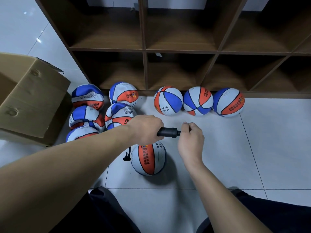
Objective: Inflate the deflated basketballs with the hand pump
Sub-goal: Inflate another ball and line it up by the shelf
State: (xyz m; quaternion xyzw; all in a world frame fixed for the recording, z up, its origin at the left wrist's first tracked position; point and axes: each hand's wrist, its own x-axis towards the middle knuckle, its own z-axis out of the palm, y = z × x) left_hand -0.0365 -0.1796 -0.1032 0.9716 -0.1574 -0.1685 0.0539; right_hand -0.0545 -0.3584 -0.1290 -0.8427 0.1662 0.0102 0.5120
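Knees in dark trousers frame the floor (pixel 218 165), the posture of someone crouched over the job. Just beyond them sits the ball being filled (pixel 148 159), a thin black hose (pixel 126 156) at its left side leading up toward the hand pump (pixel 168 132), held level above the ball. The left hand (pixel 144 128) wraps the barrel, fingers curled tight round it to steady it; the right hand (pixel 191 133) grips the handle end, fingers closed on it, the plunger apparently pushed in. Farther left, five slack balls (pixel 87 96) wait by the cardboard box (pixel 33 101). Three round balls (pixel 197 100) line the shelf unit (pixel 181 52), seemingly finished and set apart.
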